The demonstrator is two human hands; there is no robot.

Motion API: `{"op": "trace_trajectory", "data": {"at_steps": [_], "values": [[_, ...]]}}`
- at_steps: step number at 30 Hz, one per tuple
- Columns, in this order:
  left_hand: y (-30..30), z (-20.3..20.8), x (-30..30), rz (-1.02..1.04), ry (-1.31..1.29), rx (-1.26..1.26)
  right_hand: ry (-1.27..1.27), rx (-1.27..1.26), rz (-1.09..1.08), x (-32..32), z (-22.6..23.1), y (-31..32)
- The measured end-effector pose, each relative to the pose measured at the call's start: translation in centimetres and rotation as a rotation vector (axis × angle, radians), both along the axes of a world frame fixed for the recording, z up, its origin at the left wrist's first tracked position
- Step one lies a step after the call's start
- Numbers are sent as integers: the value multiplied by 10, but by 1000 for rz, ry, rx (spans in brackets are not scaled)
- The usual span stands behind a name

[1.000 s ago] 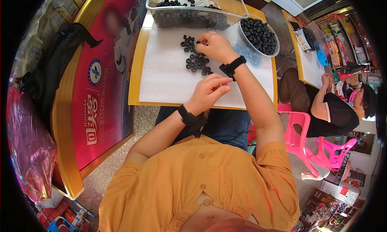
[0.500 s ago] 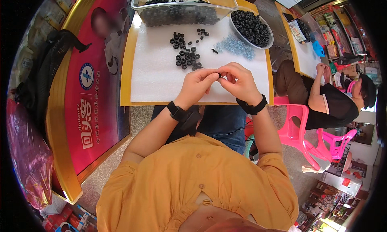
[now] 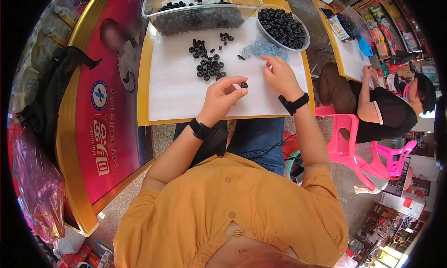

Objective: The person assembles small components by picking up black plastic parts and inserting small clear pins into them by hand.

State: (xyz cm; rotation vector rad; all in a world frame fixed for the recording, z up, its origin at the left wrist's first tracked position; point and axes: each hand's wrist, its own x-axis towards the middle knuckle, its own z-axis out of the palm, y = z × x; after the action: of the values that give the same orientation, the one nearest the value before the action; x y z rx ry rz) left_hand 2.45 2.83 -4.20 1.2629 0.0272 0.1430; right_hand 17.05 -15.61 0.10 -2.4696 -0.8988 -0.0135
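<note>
My left hand [image 3: 222, 96] pinches a small black ring-like piece [image 3: 244, 85] between thumb and fingertips, just above the white-covered table [image 3: 174, 93]. To its right, my right hand [image 3: 282, 80] reaches forward with thumb and index finger apart and nothing visible between them. Its fingertips are beside a spread of tiny clear-blue pieces [image 3: 263, 49]. Ahead of my left hand lies a loose group of black rings [image 3: 212, 67], with several smaller black cylinders among them. A single thin black piece [image 3: 241, 57] lies between that group and the blue pieces.
A clear plastic tub [image 3: 195, 9] holding black rings stands at the table's far side. Right of it is a round bowl [image 3: 307, 41] full of them. At the right, another person [image 3: 389, 107] sits at a second table [image 3: 342, 58] near a pink chair [image 3: 342, 137]. A printed panel [image 3: 95, 114] stands left.
My hands, earlier together at the black piece, have parted. The right has moved forward and right toward the blue pieces; the left keeps the black piece.
</note>
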Motion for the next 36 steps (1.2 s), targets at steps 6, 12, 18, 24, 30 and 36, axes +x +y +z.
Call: {"op": "trace_trajectory", "data": {"at_steps": [6, 12, 18, 24, 30, 36], "values": [[-1, 0, 2, 7, -9, -23, -45, -57, -48, 14, -8, 7], [1, -4, 1, 1, -11, -40, -64, -158, -70, 34, -11, 11], [1, -2, 0, -38, -20, -77, -71, -96, -7, 27, -8, 10], [2, 3, -1, -17, -30, -181, 79, -63, -77, -1, 7, 11], [5, -1, -1, 2, -79, -170, 724, 542, -30, -51, 20, 14], [4, -2, -1, -45, -49, -172, 913, 936, 83, -82, 15, 30]]}}
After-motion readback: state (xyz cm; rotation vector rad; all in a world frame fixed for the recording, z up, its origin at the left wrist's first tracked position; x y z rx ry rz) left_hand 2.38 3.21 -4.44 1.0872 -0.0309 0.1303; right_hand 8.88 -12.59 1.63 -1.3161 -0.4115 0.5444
